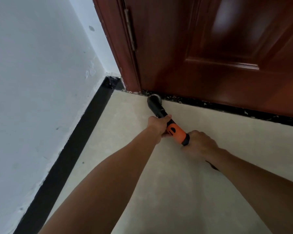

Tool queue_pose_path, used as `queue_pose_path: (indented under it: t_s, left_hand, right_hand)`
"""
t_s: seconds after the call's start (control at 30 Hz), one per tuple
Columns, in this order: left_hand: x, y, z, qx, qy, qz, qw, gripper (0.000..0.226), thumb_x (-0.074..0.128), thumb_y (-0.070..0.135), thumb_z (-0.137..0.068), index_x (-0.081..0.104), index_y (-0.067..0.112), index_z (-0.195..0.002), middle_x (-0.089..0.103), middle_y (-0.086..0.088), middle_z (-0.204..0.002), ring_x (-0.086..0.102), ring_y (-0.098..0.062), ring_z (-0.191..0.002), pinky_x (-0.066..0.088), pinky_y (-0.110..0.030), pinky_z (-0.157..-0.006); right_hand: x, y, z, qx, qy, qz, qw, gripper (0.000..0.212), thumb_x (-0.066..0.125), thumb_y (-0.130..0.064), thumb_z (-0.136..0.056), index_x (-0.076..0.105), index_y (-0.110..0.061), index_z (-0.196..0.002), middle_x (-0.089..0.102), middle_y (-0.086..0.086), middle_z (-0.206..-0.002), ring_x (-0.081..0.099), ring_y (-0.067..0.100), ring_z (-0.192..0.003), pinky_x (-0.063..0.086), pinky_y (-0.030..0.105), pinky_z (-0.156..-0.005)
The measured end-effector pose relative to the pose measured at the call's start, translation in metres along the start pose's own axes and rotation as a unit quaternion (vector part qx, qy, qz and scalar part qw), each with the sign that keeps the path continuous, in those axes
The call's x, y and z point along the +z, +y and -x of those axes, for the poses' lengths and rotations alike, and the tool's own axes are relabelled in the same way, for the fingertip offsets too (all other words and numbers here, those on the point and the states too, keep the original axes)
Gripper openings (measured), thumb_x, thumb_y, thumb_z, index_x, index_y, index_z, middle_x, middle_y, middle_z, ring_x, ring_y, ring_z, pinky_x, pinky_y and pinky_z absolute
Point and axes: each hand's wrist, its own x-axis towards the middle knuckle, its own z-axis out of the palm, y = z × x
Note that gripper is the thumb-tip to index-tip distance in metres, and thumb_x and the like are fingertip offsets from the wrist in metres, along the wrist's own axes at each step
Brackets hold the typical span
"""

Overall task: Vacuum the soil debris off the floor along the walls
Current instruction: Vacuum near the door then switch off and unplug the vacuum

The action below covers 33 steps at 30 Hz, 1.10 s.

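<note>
Gripping orange-black vacuum [175, 131], left hand [159, 126], right hand [200, 143], round nozzle [154, 99]

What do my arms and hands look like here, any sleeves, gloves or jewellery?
Both are bare. The left hand and right hand wear no gloves, and no ring, watch or bracelet shows. The left forearm and right forearm are uncovered to the picture's edge, so no sleeve is visible.
</note>
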Motion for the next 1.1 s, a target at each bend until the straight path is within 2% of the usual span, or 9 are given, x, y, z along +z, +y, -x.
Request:
queue_pose_path:
  t_s: [0.17, 0.27, 0.37, 0.43, 0.5, 0.57, 0.73, 0.93, 1.1]
  left_hand:
    - [-0.029, 0.013, -0.011, 0.001, 0.038, 0.012, 0.999, 0.042, 0.065, 0.023, -0.091, 0.048, 0.000, -0.121, 0.064, -0.021, -0.113, 0.067, -0.032, -0.091, 0.057, -0.035, -0.051]
    - [-0.058, 0.006, -0.001, -0.012, 0.064, 0.027, 0.997, 0.044, 0.067, 0.022, -0.090, 0.047, 0.000, -0.121, 0.064, -0.022, -0.111, 0.068, -0.031, -0.085, 0.060, -0.039, -0.056]
    - [-0.088, -0.025, 0.028, -0.037, 0.075, 0.085, 0.993, 0.046, 0.070, 0.017, -0.087, 0.049, -0.005, -0.121, 0.066, -0.023, -0.103, 0.066, -0.025, -0.063, 0.060, -0.040, -0.054]
    - [-0.107, -0.056, 0.056, -0.060, 0.079, 0.129, 0.987, 0.041, 0.070, 0.014, -0.087, 0.052, -0.008, -0.117, 0.067, -0.025, -0.104, 0.069, -0.030, -0.070, 0.061, -0.039, -0.055]
    - [-0.128, -0.086, 0.082, -0.077, 0.089, 0.164, 0.979, 0.036, 0.069, 0.013, -0.087, 0.054, -0.006, -0.114, 0.068, -0.024, -0.102, 0.070, -0.033, -0.080, 0.061, -0.042, -0.064]
    - [-0.150, -0.112, 0.107, -0.080, 0.101, 0.191, 0.973, 0.034, 0.068, 0.014, -0.088, 0.054, -0.005, -0.112, 0.068, -0.022, -0.099, 0.070, -0.032, -0.079, 0.061, -0.042, -0.065]
    - [-0.190, -0.166, 0.160, -0.085, 0.158, 0.251, 0.951, 0.040, 0.068, 0.016, -0.088, 0.053, -0.007, -0.117, 0.068, -0.023, -0.102, 0.069, -0.031, -0.076, 0.061, -0.045, -0.071]
    - [-0.231, -0.240, 0.226, -0.103, 0.222, 0.306, 0.920, 0.042, 0.069, 0.018, -0.087, 0.051, -0.005, -0.117, 0.068, -0.025, -0.104, 0.069, -0.033, -0.076, 0.061, -0.044, -0.069]
    - [-0.264, -0.295, 0.278, -0.119, 0.259, 0.348, 0.893, 0.041, 0.070, 0.018, -0.087, 0.054, -0.008, -0.115, 0.068, -0.027, -0.102, 0.068, -0.035, -0.075, 0.057, -0.035, -0.053]
  right_hand:
    - [-0.001, -0.027, -0.020, -0.055, -0.029, -0.035, 0.997, 0.011, 0.065, -0.027, -0.079, 0.055, -0.023, -0.075, 0.062, 0.003, -0.075, 0.062, 0.024, -0.070, 0.045, 0.028, -0.060]
    - [0.011, -0.046, -0.016, -0.090, -0.072, -0.052, 0.992, 0.016, 0.065, -0.026, -0.080, 0.053, -0.020, -0.072, 0.060, 0.004, -0.072, 0.061, 0.026, -0.069, 0.042, 0.029, -0.060]
    - [0.033, -0.055, 0.006, -0.115, -0.107, 0.012, 0.987, 0.009, 0.065, -0.026, -0.082, 0.058, -0.021, -0.080, 0.059, 0.001, -0.074, 0.062, 0.025, -0.073, 0.043, 0.028, -0.062]
    - [0.050, -0.059, 0.028, -0.145, -0.121, 0.077, 0.979, 0.010, 0.064, -0.027, -0.081, 0.062, -0.023, -0.090, 0.058, -0.004, -0.076, 0.062, 0.022, -0.076, 0.044, 0.026, -0.064]
    - [0.068, -0.064, 0.048, -0.181, -0.137, 0.111, 0.967, 0.007, 0.063, -0.028, -0.077, 0.058, -0.027, -0.081, 0.057, -0.007, -0.074, 0.060, 0.021, -0.074, 0.042, 0.024, -0.060]
    - [0.084, -0.075, 0.066, -0.217, -0.155, 0.129, 0.955, 0.015, 0.061, -0.028, -0.072, 0.047, -0.025, -0.069, 0.054, -0.007, -0.070, 0.059, 0.022, -0.072, 0.038, 0.025, -0.055]
    - [0.122, -0.102, 0.110, -0.276, -0.196, 0.179, 0.924, 0.017, 0.060, -0.028, -0.066, 0.044, -0.024, -0.071, 0.054, -0.004, -0.072, 0.055, 0.021, -0.068, 0.037, 0.025, -0.053]
    - [0.175, -0.131, 0.173, -0.337, -0.229, 0.243, 0.880, 0.011, 0.056, -0.021, -0.064, 0.047, -0.022, -0.072, 0.055, -0.004, -0.070, 0.053, 0.017, -0.060, 0.037, 0.025, -0.053]
    - [0.230, -0.147, 0.217, -0.385, -0.234, 0.291, 0.844, 0.019, 0.056, -0.024, -0.068, 0.055, -0.022, -0.087, 0.058, -0.003, -0.080, 0.058, 0.023, -0.069, 0.042, 0.026, -0.061]
